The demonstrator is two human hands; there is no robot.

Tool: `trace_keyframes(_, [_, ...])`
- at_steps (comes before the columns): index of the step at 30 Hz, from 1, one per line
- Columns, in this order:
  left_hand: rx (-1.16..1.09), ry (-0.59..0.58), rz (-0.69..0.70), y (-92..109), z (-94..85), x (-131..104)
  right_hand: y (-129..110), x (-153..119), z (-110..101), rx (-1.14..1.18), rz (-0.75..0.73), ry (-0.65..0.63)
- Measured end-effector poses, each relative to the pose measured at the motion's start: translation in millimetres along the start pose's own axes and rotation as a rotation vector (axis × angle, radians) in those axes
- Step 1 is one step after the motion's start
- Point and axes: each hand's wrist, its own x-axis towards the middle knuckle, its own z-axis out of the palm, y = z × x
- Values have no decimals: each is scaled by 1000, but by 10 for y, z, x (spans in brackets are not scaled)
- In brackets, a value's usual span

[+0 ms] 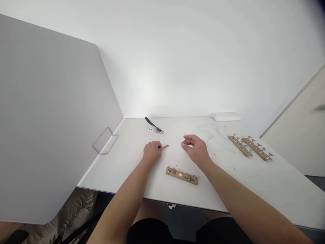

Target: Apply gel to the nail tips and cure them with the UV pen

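My left hand (152, 151) is closed around a thin pinkish stick (165, 146), whose tip points right. My right hand (196, 147) pinches a small grey metal peg (186, 143) between thumb and fingers, just above the table; its exact shape is partly hidden by the fingers. Between my forearms lies a narrow wooden strip (177, 174) bearing several short grey metal pegs (187, 176). A white round spot (180, 175) shows at its middle, between the pegs.
Two more wooden strips (264, 156) with flared pieces on pegs lie at the right. A black curved strip (149, 122) with a clear packet is at the back. A white flat device (226, 116), a wire stand (108, 141), a grey partition (56, 112) and dark scraps (214, 154) are around.
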Motion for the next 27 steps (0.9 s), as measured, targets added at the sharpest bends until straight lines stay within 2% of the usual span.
trace_keyframes(8, [379, -24, 196, 232, -13, -15, 14, -7, -37, -87, -38, -12])
trace_keyframes(13, [525, -149, 325, 433, -10, 47, 42, -13, -55, -123, -90, -28])
trace_keyframes(16, [577, -226, 328, 516, 12, 79, 62, -17, -62, -134, -105, -37])
trace_keyframes(27, [647, -183, 246, 526, 111, 124, 76, -27, -123, -130, -128, -34])
